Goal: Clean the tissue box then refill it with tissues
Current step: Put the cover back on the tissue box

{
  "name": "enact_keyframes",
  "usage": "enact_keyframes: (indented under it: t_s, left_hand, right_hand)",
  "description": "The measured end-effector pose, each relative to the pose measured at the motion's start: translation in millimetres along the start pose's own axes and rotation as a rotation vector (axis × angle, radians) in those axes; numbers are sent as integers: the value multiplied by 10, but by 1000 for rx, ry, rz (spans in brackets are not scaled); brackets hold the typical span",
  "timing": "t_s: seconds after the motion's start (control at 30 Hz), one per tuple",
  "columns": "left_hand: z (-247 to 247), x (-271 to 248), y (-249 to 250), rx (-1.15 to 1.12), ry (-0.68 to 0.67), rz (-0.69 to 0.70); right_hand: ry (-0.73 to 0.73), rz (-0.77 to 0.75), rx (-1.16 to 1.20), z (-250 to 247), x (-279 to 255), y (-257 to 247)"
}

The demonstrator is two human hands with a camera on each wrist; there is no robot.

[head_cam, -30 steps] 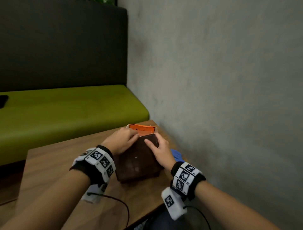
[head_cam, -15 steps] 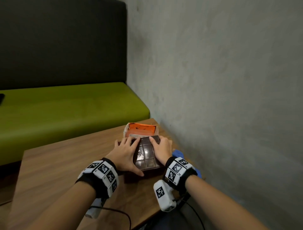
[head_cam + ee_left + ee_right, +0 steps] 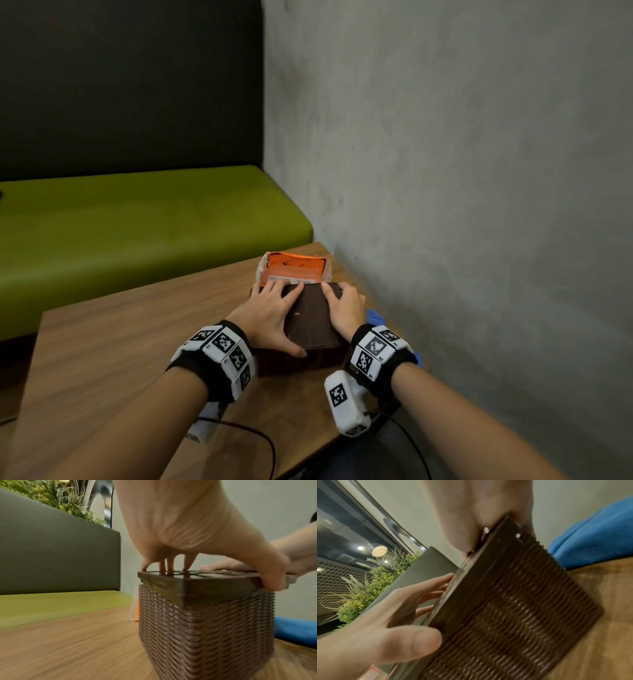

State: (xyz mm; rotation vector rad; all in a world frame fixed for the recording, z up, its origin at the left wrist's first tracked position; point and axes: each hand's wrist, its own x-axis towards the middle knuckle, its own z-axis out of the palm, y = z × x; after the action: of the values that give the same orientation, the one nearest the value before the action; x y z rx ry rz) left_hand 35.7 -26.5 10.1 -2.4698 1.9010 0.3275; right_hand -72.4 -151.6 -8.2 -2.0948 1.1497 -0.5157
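Note:
The tissue box [image 3: 322, 359] is a brown woven basket [image 3: 205, 628] with a dark brown lid [image 3: 310, 318]. It stands upright on the wooden table [image 3: 137, 342] close to the wall. My left hand [image 3: 270, 308] lies spread on the left half of the lid, fingertips [image 3: 164, 568] pressing its top and the thumb at the near edge. My right hand [image 3: 346, 308] covers the right half, and in the right wrist view the lid's edge [image 3: 505, 524] sits between its thumb and fingers. An orange tissue pack [image 3: 294, 269] lies just behind the box.
A blue cloth [image 3: 375, 317] lies on the table between the box and the grey wall [image 3: 445, 171]. A green bench seat [image 3: 137, 219] with a dark backrest runs behind the table. Cables hang over the table's near edge.
The lid has come down flat on the box. Both hands slid from its far edge onto its top, and the left thumb reached the near edge.

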Motion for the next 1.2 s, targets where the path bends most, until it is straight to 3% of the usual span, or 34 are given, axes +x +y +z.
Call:
enact_keyframes:
  t_s: [0.27,0.7,0.97,1.2]
  left_hand:
    - [-96,75,-11,89,32,59]
    - [-49,1,-61,-12,-37,-11]
    - [-96,-24,-29,22,-81,-49]
    - [-62,-21,-88,-32,-113,-47]
  right_hand:
    - [-37,111,49,-50,95,-9]
    - [-13,11,-33,34,94,-66]
    - [42,-50,-229,6,23,-129]
    - [-32,-78,-310,56,52,-97]
